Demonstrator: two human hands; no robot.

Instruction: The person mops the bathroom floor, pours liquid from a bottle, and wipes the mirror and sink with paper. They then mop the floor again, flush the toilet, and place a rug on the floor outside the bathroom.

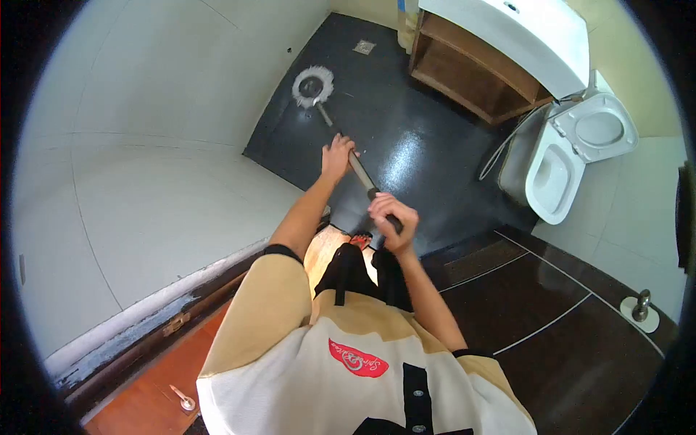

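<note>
A mop with a long grey handle (361, 174) slants across the dark floor (435, 163). Its round white fringed head (313, 87) lies on the floor at the upper left, near the wall. My left hand (338, 157) is wrapped round the middle of the handle. Nearer my body, my right hand (394, 217) is closed on the dark grip at the handle's upper end.
A white toilet (554, 177) with its lid raised stands at the right, a thin hose (500, 154) beside it. Above is a white basin (533, 36) over an open brown cabinet (464, 72). A pale wall (159, 123) bounds the left; a floor drain (364, 47) lies near the top.
</note>
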